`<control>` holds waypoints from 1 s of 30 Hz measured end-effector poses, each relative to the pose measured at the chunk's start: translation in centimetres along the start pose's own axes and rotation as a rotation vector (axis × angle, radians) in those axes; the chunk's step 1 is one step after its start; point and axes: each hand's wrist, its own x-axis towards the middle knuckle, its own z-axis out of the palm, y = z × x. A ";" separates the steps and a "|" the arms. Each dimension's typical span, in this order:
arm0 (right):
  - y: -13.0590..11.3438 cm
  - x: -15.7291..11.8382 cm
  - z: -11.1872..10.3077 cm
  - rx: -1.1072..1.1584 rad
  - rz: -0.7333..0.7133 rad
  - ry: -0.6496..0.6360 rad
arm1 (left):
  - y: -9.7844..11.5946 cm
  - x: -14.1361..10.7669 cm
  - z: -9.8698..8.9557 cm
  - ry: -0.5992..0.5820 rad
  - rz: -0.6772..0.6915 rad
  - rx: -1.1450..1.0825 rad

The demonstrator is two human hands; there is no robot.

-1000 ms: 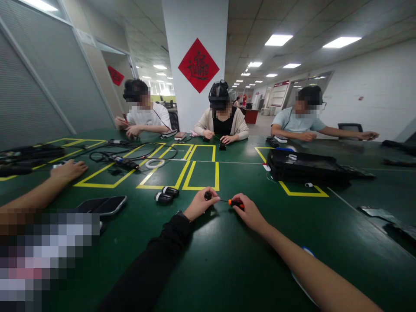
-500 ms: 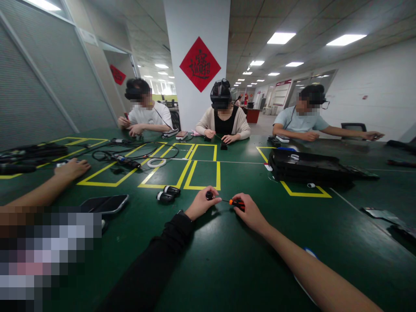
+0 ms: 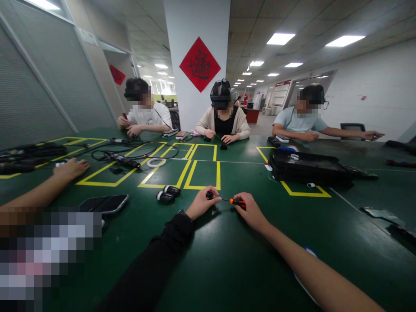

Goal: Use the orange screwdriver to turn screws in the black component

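Observation:
My left hand [image 3: 204, 203] is closed around a small black round part [image 3: 209, 196], pinched between thumb and fingers just above the green table [image 3: 208, 268]. What the part is I cannot make out. My right hand [image 3: 251, 211] grips a screwdriver [image 3: 238, 202] with an orange and black handle. Its thin shaft points left, and the tip reaches the black part at my left thumb; whether it sits in a screw is too small to tell. Two black rounded pieces with white bands [image 3: 168, 194] lie to the left of my left hand.
A phone [image 3: 105, 203] and a co-worker's arm [image 3: 35, 190] are at my left. Black cables [image 3: 130, 161] and a white ring [image 3: 156, 163] lie farther off. A black tray [image 3: 308, 167] stands at the right. Several people sit across the table, one in a beige cardigan [image 3: 241, 123].
My hands hold almost the same place, with the screwdriver still against the black part. My right hand's grip on the handle has shifted very slightly.

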 end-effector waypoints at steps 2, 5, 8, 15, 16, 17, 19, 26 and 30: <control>0.1 0.1 0.1 0.004 0.015 -0.009 | 0.0 0.0 0.0 -0.003 0.004 -0.005; 0.0 0.2 0.1 0.003 0.010 -0.028 | 0.0 0.0 0.0 0.004 0.008 -0.001; -0.3 0.2 -0.1 0.000 -0.008 -0.034 | -0.1 0.0 0.0 0.004 0.005 0.001; -0.3 0.0 -0.1 0.000 0.020 -0.032 | 0.0 0.0 0.0 -0.012 -0.010 -0.011; -0.2 0.0 0.0 -0.002 0.022 -0.035 | 0.1 0.0 0.0 -0.010 -0.009 -0.008; -0.2 0.1 0.0 -0.005 0.019 -0.036 | 0.1 0.0 0.0 -0.007 -0.006 -0.005; -0.2 0.1 0.0 -0.009 0.003 -0.042 | 0.1 0.0 0.0 0.000 -0.002 -0.003; -0.3 0.0 -0.1 0.001 0.008 -0.027 | -0.1 0.0 0.0 -0.018 0.006 -0.015; -0.2 0.1 0.0 -0.008 0.009 -0.047 | -0.1 0.0 0.0 -0.010 -0.002 -0.003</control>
